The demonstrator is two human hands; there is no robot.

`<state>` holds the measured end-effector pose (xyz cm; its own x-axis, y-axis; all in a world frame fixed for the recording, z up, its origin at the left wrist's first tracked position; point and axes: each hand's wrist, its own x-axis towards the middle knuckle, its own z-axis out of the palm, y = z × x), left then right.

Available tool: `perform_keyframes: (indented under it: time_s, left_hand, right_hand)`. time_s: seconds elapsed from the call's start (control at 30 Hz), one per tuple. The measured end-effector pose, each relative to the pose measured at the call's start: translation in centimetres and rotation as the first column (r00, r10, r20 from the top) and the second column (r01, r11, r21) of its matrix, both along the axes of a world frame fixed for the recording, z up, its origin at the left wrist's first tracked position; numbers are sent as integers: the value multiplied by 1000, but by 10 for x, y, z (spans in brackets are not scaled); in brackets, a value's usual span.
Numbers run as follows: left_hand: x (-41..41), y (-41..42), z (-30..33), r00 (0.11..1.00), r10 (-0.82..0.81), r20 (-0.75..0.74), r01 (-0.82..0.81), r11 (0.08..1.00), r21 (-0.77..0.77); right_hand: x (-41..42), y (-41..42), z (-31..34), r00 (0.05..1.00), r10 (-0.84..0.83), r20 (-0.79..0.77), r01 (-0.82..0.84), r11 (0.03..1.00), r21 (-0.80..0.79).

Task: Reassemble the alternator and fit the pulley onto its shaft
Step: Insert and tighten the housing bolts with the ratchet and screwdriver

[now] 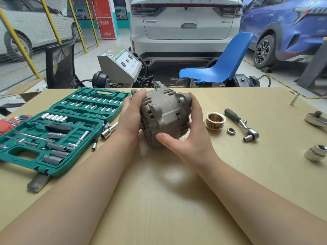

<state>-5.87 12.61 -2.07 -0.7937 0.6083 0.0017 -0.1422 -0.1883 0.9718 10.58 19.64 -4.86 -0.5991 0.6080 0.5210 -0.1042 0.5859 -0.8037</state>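
While a green tool case (53, 131) lies open at the left, pulley (215, 120), nut (231, 131) and ratchet (242, 125) sit right of centre on the desk (159, 191). Left grip (131, 114) and right grip (190, 135) both clasp the grey, closed alternator (164, 115).

The alternator (165, 117) is gripped between the left hand (131, 114) and right hand (190, 137); the pulley (215, 120) is seen just right, apparently unfitted.

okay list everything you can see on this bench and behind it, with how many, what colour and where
Grey cast-metal alternator: one, bench centre, held.
Brass-coloured grooved pulley: one, right of alternator.
Steel hex nut: one, beside pulley.
Green-handled ratchet: one, right of nut.
Green plastic socket case: one, open, left.
Large steel sockets: two, right edge.
Tan wooden bench: one.
Blue plastic chair: one, behind bench.
White car: one, behind.
Left hand: on alternator's left side.
Right hand: grips its right side.
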Motion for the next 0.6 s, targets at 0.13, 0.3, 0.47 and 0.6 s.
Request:
perform_keyframes:
  time_s: [0.13, 0.3, 0.47, 0.6]
  left_hand:
    - [-1, -1, 1, 1000, 1, -24, -1, 1000, 12]
    - [-3, 1, 0, 1000, -17, -12, 18, 999, 40]
    - [-7, 3, -1, 994, -109, 5, 109, 994, 16]
    - [-9, 3, 0, 984, -176, 12, 176, 984, 5]
  right_hand:
    - [1, -1, -1, 1000, -8, -7, 8, 1000, -12]
    - [1, 1, 1, 987, -21, -162, 16, 999, -37]
    - [4, 12, 10, 918, -173, -357, 88, 966, -242]
    - [3, 13, 14, 907, -188, -377, 72, 951, -299]
